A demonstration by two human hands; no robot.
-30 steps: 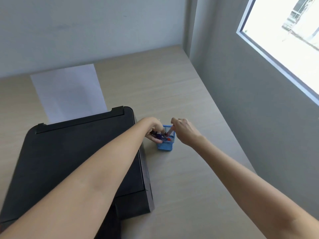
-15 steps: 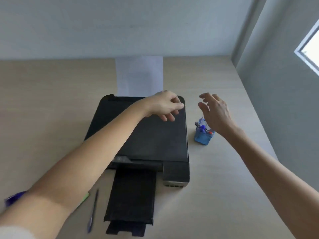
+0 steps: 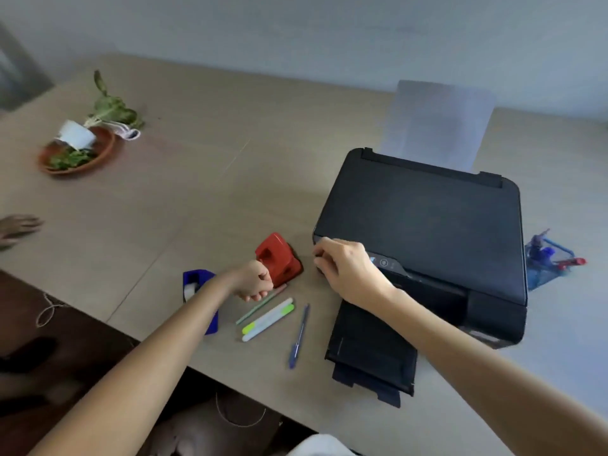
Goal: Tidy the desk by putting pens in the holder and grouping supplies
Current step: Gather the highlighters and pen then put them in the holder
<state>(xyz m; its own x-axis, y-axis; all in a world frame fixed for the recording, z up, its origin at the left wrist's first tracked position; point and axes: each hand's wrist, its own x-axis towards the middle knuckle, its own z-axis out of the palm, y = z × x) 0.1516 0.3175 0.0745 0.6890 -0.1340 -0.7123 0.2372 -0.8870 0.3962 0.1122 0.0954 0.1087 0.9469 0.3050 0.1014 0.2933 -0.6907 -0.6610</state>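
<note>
The blue mesh pen holder (image 3: 546,268) stands to the right of the black printer (image 3: 424,232), with several pens in it. On the desk left of the printer lie a thin green pen (image 3: 255,311), two white-and-green highlighters (image 3: 268,319) and a blue pen (image 3: 298,337). My left hand (image 3: 255,281) is closed in a fist on the upper part of the green pen, which still rests on the desk. My right hand (image 3: 342,268) hovers at the printer's front left corner, its fingers loosely curled around nothing.
A red hole punch (image 3: 279,258) sits just behind my left hand, and a blue tape dispenser (image 3: 200,291) lies under my left forearm. White paper (image 3: 437,123) stands in the printer's feed. A brown dish with plants (image 3: 77,149) is far left. Another person's hand (image 3: 16,228) rests at the left edge.
My view has swung left from the holder to the loose pens. Both hands left the holder; the left dropped to the green pen and closed, the right moved to the printer's front corner.
</note>
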